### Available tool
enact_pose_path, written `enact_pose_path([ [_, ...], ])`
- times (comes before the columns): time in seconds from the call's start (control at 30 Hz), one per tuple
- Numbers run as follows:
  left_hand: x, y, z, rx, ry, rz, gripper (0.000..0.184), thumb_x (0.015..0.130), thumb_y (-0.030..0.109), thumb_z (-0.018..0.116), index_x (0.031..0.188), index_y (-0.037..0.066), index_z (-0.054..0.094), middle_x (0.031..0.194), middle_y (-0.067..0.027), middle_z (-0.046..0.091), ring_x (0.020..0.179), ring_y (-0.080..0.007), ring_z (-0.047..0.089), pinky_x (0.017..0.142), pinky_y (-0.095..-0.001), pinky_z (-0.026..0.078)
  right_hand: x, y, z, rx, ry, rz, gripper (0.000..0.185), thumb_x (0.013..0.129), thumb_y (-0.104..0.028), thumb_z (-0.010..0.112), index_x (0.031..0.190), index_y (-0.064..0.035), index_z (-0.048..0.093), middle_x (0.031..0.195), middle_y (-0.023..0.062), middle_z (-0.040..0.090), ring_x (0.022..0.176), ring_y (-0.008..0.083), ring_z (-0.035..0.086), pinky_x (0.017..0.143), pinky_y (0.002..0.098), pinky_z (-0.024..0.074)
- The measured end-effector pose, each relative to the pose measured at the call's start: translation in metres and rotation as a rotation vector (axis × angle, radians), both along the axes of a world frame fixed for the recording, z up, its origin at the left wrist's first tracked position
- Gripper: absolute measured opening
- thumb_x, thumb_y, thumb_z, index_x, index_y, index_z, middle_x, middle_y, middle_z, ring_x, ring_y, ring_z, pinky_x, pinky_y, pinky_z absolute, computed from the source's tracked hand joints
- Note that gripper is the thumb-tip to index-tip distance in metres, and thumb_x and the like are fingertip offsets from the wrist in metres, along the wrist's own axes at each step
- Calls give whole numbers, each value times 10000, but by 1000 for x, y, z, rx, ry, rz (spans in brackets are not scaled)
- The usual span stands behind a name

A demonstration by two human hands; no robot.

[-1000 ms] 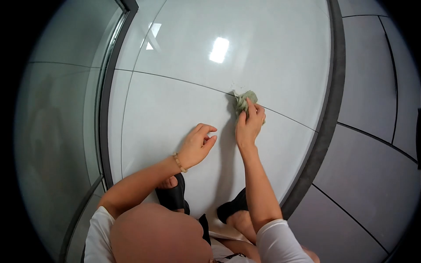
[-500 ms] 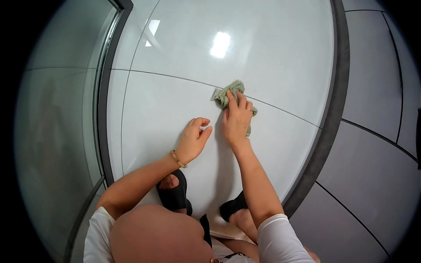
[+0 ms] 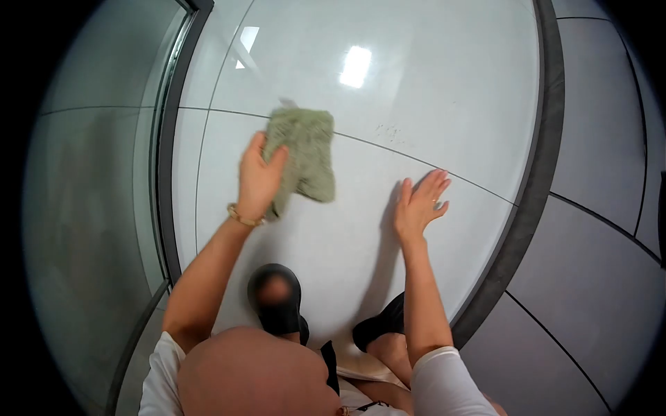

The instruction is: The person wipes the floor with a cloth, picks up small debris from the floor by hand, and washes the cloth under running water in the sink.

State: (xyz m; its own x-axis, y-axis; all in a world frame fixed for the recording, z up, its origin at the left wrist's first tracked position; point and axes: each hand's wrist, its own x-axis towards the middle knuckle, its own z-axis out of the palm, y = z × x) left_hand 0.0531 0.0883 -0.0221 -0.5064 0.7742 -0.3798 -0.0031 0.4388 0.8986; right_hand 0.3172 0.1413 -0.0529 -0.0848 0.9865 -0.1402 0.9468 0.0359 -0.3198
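A sage-green, rectangular, crinkled fabric cloth [image 3: 309, 149] hangs loosely spread, slightly blurred, above glossy white floor tiles [image 3: 347, 256].

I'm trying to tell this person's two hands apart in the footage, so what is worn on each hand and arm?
The left hand is ungloved, with a bracelet of pale tan, chunky segments at its wrist. The right hand is also ungloved, with a thin gold-toned ring on one finger and a bare wrist. Short white fabric sleeves cover both upper arms.

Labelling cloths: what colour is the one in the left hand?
Muted sage green cloth, no printed pattern visible; shows best in the current head view.
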Motion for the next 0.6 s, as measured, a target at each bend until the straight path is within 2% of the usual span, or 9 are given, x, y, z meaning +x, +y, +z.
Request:
enact_pose_path([
  [0.07, -20, 8, 4, -11, 250, 65, 213, 830, 109, 550, 986, -33, 529, 903, -163, 627, 807, -247, 598, 746, -326, 461, 1, 18, -8, -37, -118, -34, 735, 919, -396, 399, 1417, 45, 86, 1504, 193, 33, 1398, 313, -1, 1040, 576, -34],
  [0.1, -31, 10, -2, -68, 386, 47, 266, 827, 130, 555, 1029, -37, 510, 872, -170, 630, 779, -306, 607, 728, -347, 471, -7, 23, -12, -20, -117, 47, 754, 913, -412, 404, 1412, 57, 87, 1501, 201, 33, 1396, 322, -1, 1037, 585, -36],
  [0.13, -35, 14, 11, -227, 401, 12, 371, 828, 142, 552, 1145, -35, 474, 1036, -193, 593, 959, -322, 570, 833, -375, 435, -19, 26, -14, -2, -117, 126, 773, 908, -428, 408, 1406, 70, 88, 1499, 210, 32, 1394, 331, -2, 1035, 594, -38],
  [0.2, -33, 14, -2, -187, 944, 2, 524, 824, 200, 579, 1262, -21, 397, 1282, -210, 436, 1175, -321, 423, 976, -421, 308, -39, 27, -16, 16, -83, 140, 797, 898, -459, 414, 1406, 66, 97, 1499, 205, 45, 1393, 333, 4, 1029, 606, -27],
  [0.23, -31, 15, 0, -188, 946, 0, 524, 824, 200, 579, 1262, -21, 397, 1282, -210, 436, 1175, -321, 423, 976, -421, 308, -47, 27, -16, 18, -75, 139, 800, 894, -465, 418, 1405, 65, 106, 1499, 202, 55, 1392, 335, 11, 1025, 612, -30],
  [0.3, -16, 17, 8, -28, 1134, -135, 654, 816, 217, 573, 1360, -8, 288, 1422, -194, 257, 1320, -314, 235, 1050, -461, 160, -54, 28, -11, 13, -62, 216, 803, 887, -473, 429, 1401, 67, 129, 1500, 187, 76, 1393, 328, 28, 1015, 623, -33],
  [0.43, 28, 25, 0, 49, 1071, -695, 706, 841, 275, 557, 1389, -32, 235, 1453, -198, 220, 1377, -298, 152, 1094, -462, 99, -39, 36, -7, 14, -87, 318, 787, 888, -464, 434, 1408, 48, 138, 1502, 177, 87, 1396, 309, 41, 1026, 604, -32],
  [0.5, 42, 40, -8, 72, 1018, -754, 711, 852, 301, 544, 1388, -41, 227, 1459, -199, 209, 1380, -295, 140, 1103, -454, 92, -17, 55, -3, 79, -90, 359, 745, 901, -437, 426, 1419, 16, 140, 1503, 172, 89, 1399, 290, 44, 1051, 563, -23],
  [0.6, 46, 67, -25, 86, 1014, -791, 719, 873, 343, 512, 1386, -61, 209, 1467, -200, 187, 1385, -297, 119, 1117, -438, 91, 21, 104, -18, 111, 39, 147, 699, 919, -399, 408, 1429, -9, 129, 1505, 173, 76, 1399, 302, 27, 1084, 498, -3],
])
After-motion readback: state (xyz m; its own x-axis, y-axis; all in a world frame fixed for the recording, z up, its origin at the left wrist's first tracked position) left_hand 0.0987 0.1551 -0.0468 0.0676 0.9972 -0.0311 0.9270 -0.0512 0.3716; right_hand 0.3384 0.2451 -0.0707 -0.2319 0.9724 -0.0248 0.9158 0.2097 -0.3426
